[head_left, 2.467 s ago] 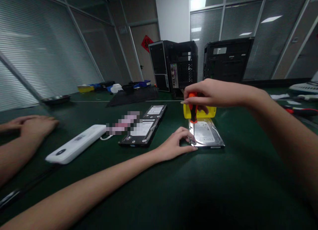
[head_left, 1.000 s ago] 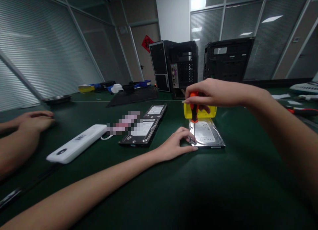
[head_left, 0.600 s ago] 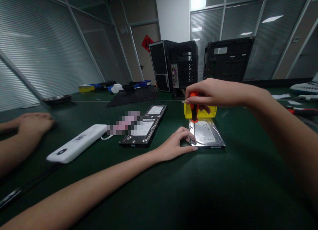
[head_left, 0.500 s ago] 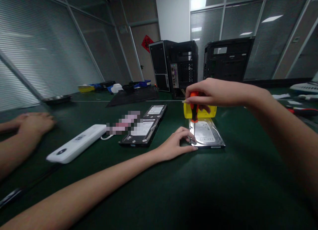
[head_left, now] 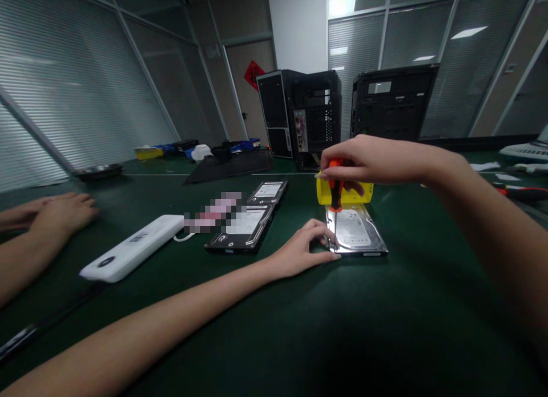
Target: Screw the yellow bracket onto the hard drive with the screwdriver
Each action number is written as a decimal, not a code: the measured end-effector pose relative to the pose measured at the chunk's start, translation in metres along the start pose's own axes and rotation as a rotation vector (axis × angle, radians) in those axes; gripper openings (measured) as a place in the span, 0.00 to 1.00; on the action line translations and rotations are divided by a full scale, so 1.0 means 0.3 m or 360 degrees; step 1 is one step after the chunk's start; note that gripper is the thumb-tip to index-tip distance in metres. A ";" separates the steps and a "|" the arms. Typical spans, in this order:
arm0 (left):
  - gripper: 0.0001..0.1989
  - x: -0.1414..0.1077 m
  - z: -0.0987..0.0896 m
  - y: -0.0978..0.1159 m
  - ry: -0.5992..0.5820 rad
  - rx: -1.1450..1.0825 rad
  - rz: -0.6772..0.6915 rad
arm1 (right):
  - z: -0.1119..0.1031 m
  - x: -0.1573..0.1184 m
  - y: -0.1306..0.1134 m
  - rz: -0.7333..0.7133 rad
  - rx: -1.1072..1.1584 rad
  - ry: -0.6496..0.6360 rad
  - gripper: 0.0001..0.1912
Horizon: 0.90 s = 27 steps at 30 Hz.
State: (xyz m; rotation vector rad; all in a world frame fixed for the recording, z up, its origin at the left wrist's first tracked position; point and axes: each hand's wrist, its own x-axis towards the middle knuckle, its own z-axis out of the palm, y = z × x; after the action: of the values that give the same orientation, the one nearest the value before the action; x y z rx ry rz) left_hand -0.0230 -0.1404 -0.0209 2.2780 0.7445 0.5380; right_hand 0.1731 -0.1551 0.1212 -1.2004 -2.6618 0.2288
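A silver hard drive [head_left: 357,228] lies flat on the dark green table with its label up. My left hand [head_left: 302,245] grips its near left corner, thumb along the front edge and fingers by the left side. From above, my right hand [head_left: 363,160] is closed around a screwdriver [head_left: 336,201] with an orange and black handle. The shaft points straight down to the drive's near left corner, close to my left fingertips. Whether the tip sits in a screw is too small to tell. Behind the drive stands a yellow container [head_left: 366,195], partly covered by my right hand.
Two more hard drives [head_left: 244,228] lie to the left, near a white power strip [head_left: 132,248] and a blurred-out patch. Another person's hands [head_left: 64,214] rest at the far left. Computer cases [head_left: 317,117] stand behind. Red-handled pliers [head_left: 524,192] lie at right.
Both my hands and the screwdriver keep almost the same position. The other person's hands at the left have shifted very slightly.
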 end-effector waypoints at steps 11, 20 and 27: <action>0.13 -0.002 0.000 -0.003 -0.0005 -0.0015 -0.0016 | 0.000 -0.001 0.004 0.0013 0.0008 -0.0017 0.21; 0.13 0.000 0.004 -0.005 0.0009 0.0005 0.0000 | -0.002 0.000 0.004 0.0021 0.0011 -0.0041 0.22; 0.13 0.003 0.006 -0.006 0.0019 -0.0008 0.0000 | -0.002 0.002 0.005 0.0024 0.0011 -0.0019 0.23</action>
State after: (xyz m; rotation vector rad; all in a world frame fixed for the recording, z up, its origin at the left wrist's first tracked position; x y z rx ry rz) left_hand -0.0219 -0.1398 -0.0233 2.2723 0.7482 0.5536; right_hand 0.1740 -0.1536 0.1214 -1.2209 -2.6608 0.2486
